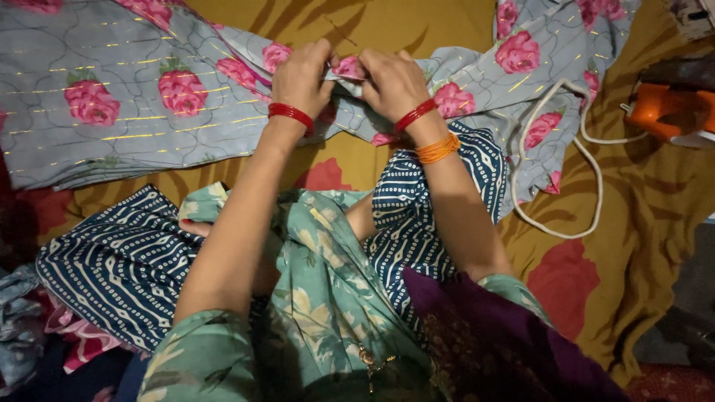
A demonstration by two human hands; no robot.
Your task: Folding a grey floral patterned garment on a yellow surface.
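Observation:
A grey cloth with pink roses and gold lines (126, 97) lies spread over a mustard sheet (618, 246). My left hand (302, 74) and my right hand (391, 82) are side by side at top centre, both pinching a bunched fold of this grey cloth between them. Red bangles sit on both wrists, with orange thread on the right wrist. The fingertips are tucked into the fold and hidden.
An orange iron (670, 112) rests at the right edge, its white cord (588, 164) looping over the cloth and sheet. A dark blue patterned cloth (119, 260) lies over my lap. More crumpled clothes (22, 327) are piled at bottom left.

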